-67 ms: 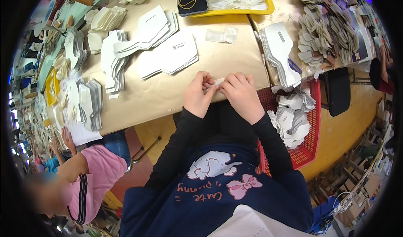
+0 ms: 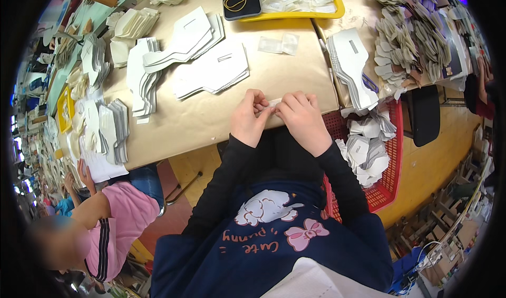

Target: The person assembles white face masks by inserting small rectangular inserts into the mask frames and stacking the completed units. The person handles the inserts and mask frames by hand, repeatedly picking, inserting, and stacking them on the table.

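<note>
My left hand [image 2: 249,117] and my right hand [image 2: 301,119] meet at the near edge of the tan worktable [image 2: 211,113]. Between their fingertips both pinch a small white strip [image 2: 274,104], mostly hidden by my fingers. Just beyond them lies a stack of white die-cut pieces [image 2: 213,71]. Two small clear packets [image 2: 278,45] rest farther up the table.
More white cut stacks [image 2: 142,71] lie at left, and another stack [image 2: 350,66] at right. A yellow tray [image 2: 295,13] with a black phone [image 2: 241,0] sits at the back. A red basket [image 2: 390,161] of pieces stands right. A person in pink [image 2: 113,213] sits at left.
</note>
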Demonstrator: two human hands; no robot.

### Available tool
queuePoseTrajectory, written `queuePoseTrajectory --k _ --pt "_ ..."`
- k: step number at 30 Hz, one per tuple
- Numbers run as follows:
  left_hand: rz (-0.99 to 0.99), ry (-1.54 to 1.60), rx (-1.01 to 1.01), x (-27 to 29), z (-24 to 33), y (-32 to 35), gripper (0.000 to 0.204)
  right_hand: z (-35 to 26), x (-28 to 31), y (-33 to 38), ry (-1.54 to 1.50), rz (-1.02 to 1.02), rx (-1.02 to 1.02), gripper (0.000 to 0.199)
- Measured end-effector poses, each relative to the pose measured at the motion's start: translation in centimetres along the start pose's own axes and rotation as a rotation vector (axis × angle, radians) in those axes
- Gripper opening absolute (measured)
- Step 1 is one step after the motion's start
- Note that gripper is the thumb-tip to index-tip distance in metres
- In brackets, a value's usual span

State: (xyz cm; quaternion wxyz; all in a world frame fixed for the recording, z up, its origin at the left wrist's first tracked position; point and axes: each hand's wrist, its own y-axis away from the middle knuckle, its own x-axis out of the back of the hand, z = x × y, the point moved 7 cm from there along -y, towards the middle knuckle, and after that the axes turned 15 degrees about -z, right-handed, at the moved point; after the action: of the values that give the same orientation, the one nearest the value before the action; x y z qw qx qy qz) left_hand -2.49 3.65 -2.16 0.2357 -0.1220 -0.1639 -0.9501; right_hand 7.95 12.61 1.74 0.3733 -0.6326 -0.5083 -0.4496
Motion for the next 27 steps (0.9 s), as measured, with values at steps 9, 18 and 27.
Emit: queuePoseTrajectory --k 9,18,27 --pt "0.051 0.054 -0.004 0.0 -0.7 -0.7 0.028 -0.2 -1.3 0.3 0.237 -0.127 0.050 0.009" --pt "-0.035 -0.042 -0.101 0.3 -0.3 -0.9 0.014 1.6 0.2 3.9 -0.007 -0.134 0.003 0.008" --pt "-0.171 -0.158 -0.294 0.6 0.5 0.0 0.014 2.9 1.8 7.5 -0.350 -0.238 -0.067 0.011"
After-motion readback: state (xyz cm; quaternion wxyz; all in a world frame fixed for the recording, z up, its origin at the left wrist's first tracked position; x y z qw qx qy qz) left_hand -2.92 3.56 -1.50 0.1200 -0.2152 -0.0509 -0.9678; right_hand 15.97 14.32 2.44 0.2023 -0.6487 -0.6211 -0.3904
